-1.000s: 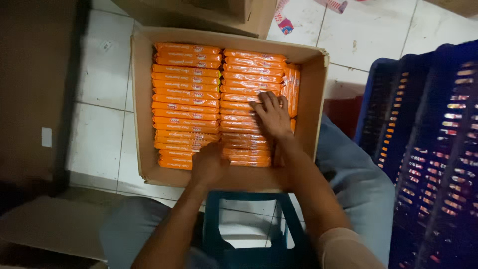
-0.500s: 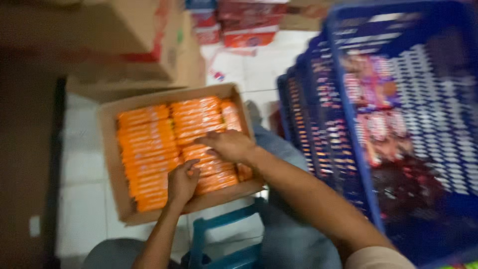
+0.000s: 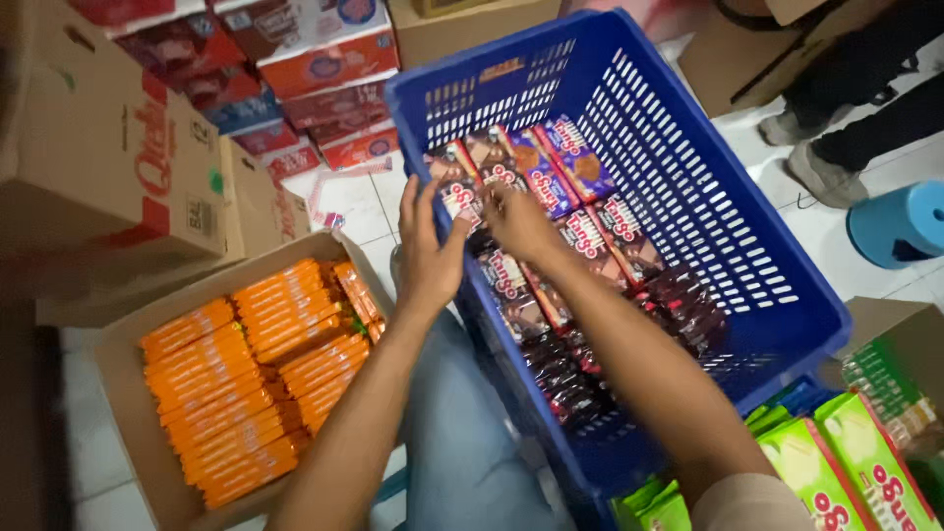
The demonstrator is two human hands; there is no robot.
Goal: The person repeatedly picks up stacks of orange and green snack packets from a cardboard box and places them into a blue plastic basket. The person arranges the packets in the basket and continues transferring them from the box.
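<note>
a white tiled floor point(image 3: 359, 202) carries a blue plastic crate point(image 3: 688, 197), an open cardboard box point(image 3: 128, 433) of orange packets, stacked cartons point(image 3: 108, 167) and a blue stool point(image 3: 900, 224).

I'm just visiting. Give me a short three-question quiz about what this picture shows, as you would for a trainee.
1. True or false: both hands, the left hand and the right hand, are inside the blue crate.
2. What colour are the packets packed in rows in the open cardboard box?
A. green
B. orange
C. white
3. What are the hands touching in the crate?

Key
1. True.
2. B.
3. Brown and red snack packs lying on the crate's bottom; whether either hand grips one cannot be told.
</note>
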